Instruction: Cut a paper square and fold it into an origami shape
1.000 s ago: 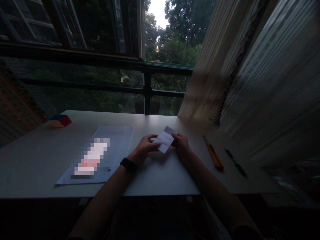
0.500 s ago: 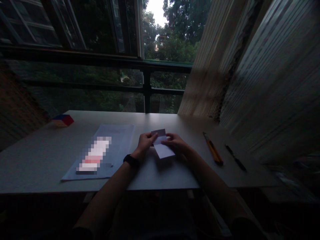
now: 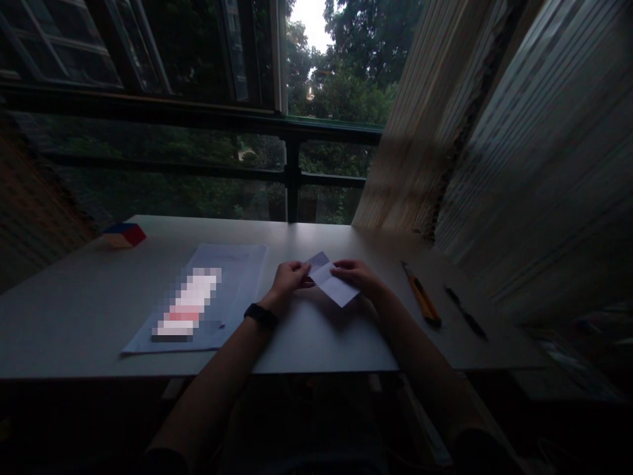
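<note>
A small folded white paper [image 3: 333,285] is held just above the grey table [image 3: 79,310] between both my hands. My left hand [image 3: 289,280], with a dark band on its wrist, pinches the paper's left corner. My right hand [image 3: 359,277] grips its upper right edge with curled fingers. The paper lies tilted, its long side running down to the right.
A printed sheet [image 3: 208,300] lies left of my hands. A coloured cube [image 3: 123,234] sits at the table's far left. An orange utility knife [image 3: 421,295] and a black pen [image 3: 465,313] lie to the right, near a corrugated wall. A window railing runs behind the table.
The paper has turned in my hands, from a near upright fold to a slant down to the right. Both hands stayed in place around it.
</note>
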Demonstrator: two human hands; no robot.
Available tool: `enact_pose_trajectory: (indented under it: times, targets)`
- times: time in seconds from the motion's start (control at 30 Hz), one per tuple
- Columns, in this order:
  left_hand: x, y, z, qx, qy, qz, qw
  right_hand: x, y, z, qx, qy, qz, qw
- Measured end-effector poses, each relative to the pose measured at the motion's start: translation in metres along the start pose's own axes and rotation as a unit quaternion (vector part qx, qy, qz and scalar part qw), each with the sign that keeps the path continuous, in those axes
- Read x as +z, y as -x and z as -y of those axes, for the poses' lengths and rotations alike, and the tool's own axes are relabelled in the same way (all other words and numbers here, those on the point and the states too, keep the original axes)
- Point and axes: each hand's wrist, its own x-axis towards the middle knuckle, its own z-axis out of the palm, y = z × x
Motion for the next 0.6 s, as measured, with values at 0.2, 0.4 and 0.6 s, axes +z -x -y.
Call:
enact_pose_trajectory:
  times: [0.2,0.4,0.6]
  targets:
    - [-0.001,0.004,-0.003,-0.055,0.023,0.116,0.992,-0.012,0.005,0.006,0.004,0.003,-0.01,1.0]
    - [-0.005,0.006,-0.003,-0.052,0.013,0.147,0.988,-0.012,0.005,0.005,0.033,0.017,0.058,0.998]
    - [-0.006,0.007,-0.01,-0.084,0.035,0.157,0.983,-0.014,0.006,0.007,0.045,-0.034,0.088,0.995]
